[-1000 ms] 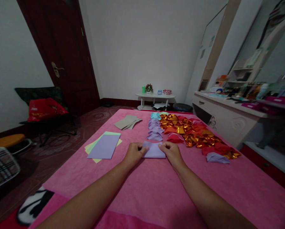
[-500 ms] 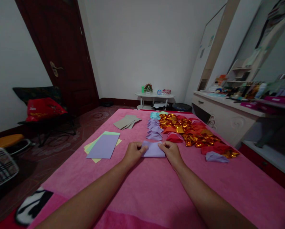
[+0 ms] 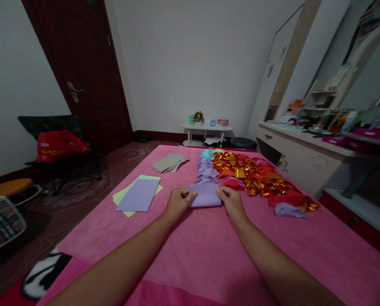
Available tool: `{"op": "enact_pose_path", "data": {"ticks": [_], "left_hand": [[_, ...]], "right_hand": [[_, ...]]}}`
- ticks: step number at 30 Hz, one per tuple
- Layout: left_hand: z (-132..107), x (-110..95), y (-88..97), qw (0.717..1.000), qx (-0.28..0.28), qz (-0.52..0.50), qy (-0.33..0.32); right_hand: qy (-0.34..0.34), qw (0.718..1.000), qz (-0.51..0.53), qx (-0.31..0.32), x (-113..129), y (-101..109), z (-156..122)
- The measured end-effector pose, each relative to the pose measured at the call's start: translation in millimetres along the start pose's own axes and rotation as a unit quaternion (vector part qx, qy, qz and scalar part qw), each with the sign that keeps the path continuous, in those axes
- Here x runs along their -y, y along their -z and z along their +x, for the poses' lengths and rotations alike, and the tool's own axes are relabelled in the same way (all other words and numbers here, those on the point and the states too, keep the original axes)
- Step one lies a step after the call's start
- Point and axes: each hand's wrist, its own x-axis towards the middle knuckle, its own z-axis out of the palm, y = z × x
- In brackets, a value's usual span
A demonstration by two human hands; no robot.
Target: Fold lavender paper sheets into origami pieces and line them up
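Observation:
My left hand [image 3: 178,202] and my right hand [image 3: 232,200] each pinch one side of a lilac paper piece [image 3: 205,196] held just above the pink cloth [image 3: 190,250]. The paper stands raised and partly unfolded between them. Right behind it runs a row of folded lilac pieces [image 3: 205,170] ending in a pale blue one. To the left lies a stack of flat sheets [image 3: 138,195], lilac on top of green and yellow.
Folded gold and red foil pieces [image 3: 256,176] spread to the right of the row, with one lilac piece [image 3: 288,210] beside them. Grey sheets [image 3: 170,162] lie further back. A dresser [image 3: 304,157] stands on the right, a chair with a red bag [image 3: 59,146] on the left.
The lilac paper lay flatter under my fingers before; now its far edge is lifted and it looks taller. Both hands have shifted slightly outward along its sides.

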Motion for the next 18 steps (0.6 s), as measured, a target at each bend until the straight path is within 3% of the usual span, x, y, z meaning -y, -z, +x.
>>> {"op": "enact_pose_path", "data": {"ticks": [18], "left_hand": [[-0.4,1.0,1.0,0.999,-0.016,0.026,-0.041]], "right_hand": [[-0.012,1.000,0.024,0.011,9.9,-2.2,-2.8]]}}
